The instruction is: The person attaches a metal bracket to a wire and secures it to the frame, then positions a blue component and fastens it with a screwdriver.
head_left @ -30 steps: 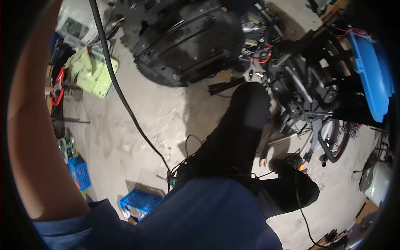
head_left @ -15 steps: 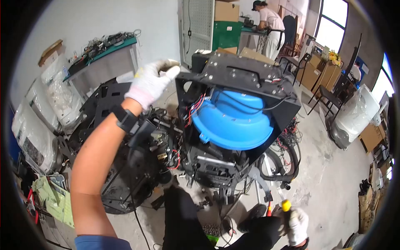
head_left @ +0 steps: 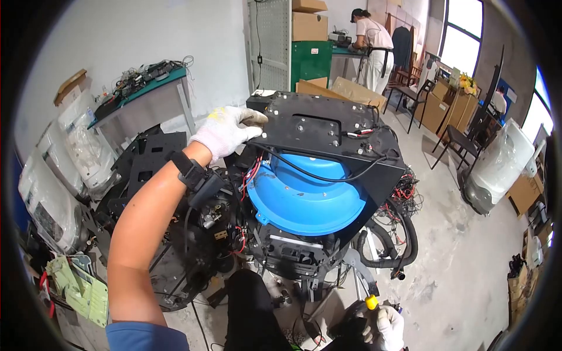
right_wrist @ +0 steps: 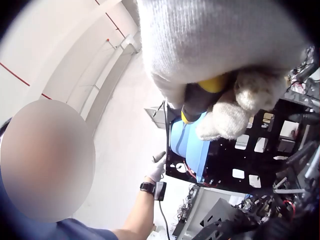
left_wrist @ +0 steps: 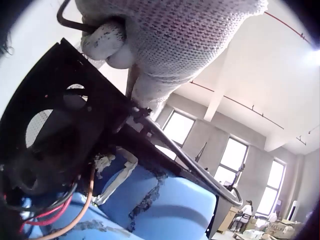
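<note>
My left hand (head_left: 231, 131), in a white knit glove, is at the near left corner of the black metal top plate (head_left: 301, 126) of a machine. In the left wrist view, a bent dark hex key (left_wrist: 74, 24) sticks out from its curled fingers. Under the plate sits a blue plastic bowl-shaped part (head_left: 310, 207), with red wires and a black cable near it. Low at the front, my gloved right hand (head_left: 389, 327) grips a screwdriver (head_left: 372, 302) with a yellow and black handle. The right wrist view shows its handle between palm and fingers; the shaft is hidden.
Dark machine parts (head_left: 187, 251) lie on the floor at left, near pale green panels (head_left: 79, 286). A ribbed black hose (head_left: 404, 257) curls right of the machine. Plastic-wrapped white covers (head_left: 500, 167) stand farther right. Another person (head_left: 374, 50) bends over a bench behind.
The head view has swung up from the floor to the machine. Since half a second ago, the left hand has come onto the plate's corner, and the right hand with the screwdriver has shifted left.
</note>
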Demonstrator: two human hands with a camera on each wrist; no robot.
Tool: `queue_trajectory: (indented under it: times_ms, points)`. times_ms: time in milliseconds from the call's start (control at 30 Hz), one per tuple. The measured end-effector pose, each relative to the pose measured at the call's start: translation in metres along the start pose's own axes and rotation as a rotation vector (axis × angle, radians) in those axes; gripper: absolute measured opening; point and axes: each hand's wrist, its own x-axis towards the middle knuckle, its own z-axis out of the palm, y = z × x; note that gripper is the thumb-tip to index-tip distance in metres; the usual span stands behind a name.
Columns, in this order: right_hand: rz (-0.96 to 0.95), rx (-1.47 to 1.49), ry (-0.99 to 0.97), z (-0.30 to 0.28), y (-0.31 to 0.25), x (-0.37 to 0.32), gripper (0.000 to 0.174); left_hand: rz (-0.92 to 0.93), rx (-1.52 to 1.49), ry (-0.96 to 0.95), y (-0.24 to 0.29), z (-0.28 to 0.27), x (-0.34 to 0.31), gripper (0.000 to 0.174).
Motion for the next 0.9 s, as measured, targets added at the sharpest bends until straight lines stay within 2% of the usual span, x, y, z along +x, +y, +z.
queue_trajectory:
  times_ms: [133,200,400,433,467,567,667,700,867,900]
  points:
    - [0.038,0.008,0.022,0.000,0.006,0.011,0.027,0.021,-0.050,0.000,-0.002,-0.001,0.003,0.041]
    - [0.066,0.047,0.019,-0.001,0.009,0.016,0.026,-0.032,-0.007,-0.010,0.005,0.001,0.002,0.046]
    - [0.004,0.078,-0.019,-0.003,0.016,0.026,0.029,-0.005,0.016,0.070,-0.005,0.005,0.007,0.054]
    - [-0.189,0.107,-0.004,-0.010,0.046,0.038,0.046,-0.079,0.062,0.024,0.005,0.002,0.004,0.052]
    - [-0.188,0.110,-0.004,-0.010,0.048,0.040,0.046,-0.079,0.065,0.022,0.002,0.003,0.006,0.052]
    - [-0.096,0.235,-0.114,-0.008,0.046,0.042,0.043,0.001,-0.029,0.042,-0.016,0.005,0.011,0.048]
    - [-0.108,0.131,-0.137,-0.004,0.038,0.044,0.043,-0.009,-0.161,0.006,-0.013,0.007,0.009,0.040]
    - [-0.070,0.164,-0.093,0.000,0.033,0.043,0.027,0.013,-0.152,0.035,-0.014,0.009,0.008,0.036]
    - [-0.090,0.064,-0.112,0.007,0.029,0.044,0.026,0.058,-0.146,0.089,-0.014,0.014,0.003,0.029]
    - [-0.082,0.096,-0.113,0.009,0.031,0.043,0.026,0.038,-0.021,0.120,-0.005,0.013,-0.002,0.030]
